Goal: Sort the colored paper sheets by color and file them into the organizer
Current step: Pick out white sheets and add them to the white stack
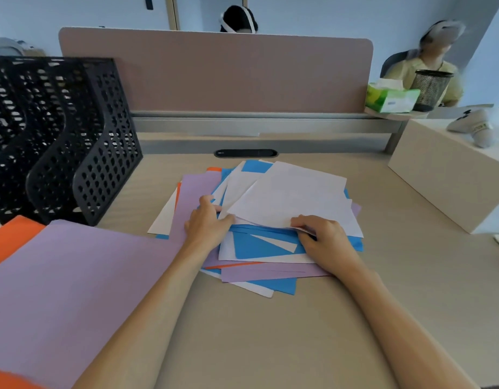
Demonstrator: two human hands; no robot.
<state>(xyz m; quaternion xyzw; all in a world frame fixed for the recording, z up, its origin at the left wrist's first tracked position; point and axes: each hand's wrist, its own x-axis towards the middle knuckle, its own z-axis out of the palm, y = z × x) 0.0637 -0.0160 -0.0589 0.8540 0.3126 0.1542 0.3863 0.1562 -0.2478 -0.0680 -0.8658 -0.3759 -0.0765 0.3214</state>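
Sheets of white paper (293,197) are pinched by the right hand (324,237); left hand (207,221), fingers relaxed, presses the multicoloured paper pile (265,245).

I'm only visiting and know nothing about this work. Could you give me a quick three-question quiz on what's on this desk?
1. True or false: the black organizer stands to the left of the mixed pile.
2. Which colour lies on top of that pile? A orange, B white, C blue.
3. Fill in: from under the big lilac sheet, set aside at the left, peeks a corner coloured ___.
Key: 1 true; 2 B, the white sheets; 3 orange, the orange sheet.
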